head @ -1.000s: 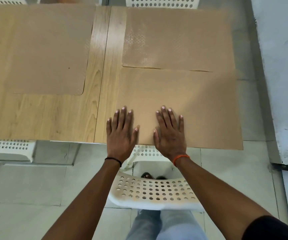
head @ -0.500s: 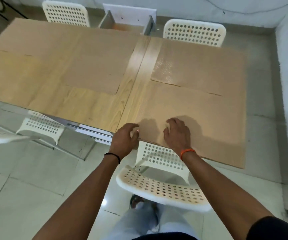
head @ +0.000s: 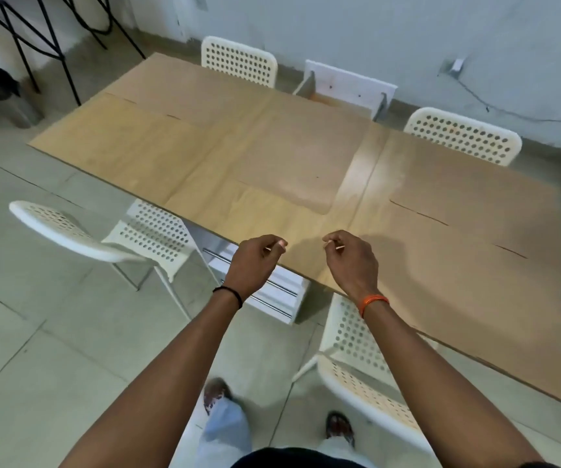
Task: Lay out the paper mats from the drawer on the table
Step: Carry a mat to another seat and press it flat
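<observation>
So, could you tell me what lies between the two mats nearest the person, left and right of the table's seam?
In the head view, only a bare strip of wooden table separates the left mat from the right mat; nothing rests on it.

A plain dining or meeting room, sparsely furnished. A long wooden counter [head: 356,184] fills the middle, with white perforated plastic chairs [head: 238,60] drawn up along both long sides. The floor [head: 35,349] is large pale tiles, the walls [head: 373,35] bare and scuffed white. Black metal furniture legs [head: 22,38] stand in the far left corner.
</observation>
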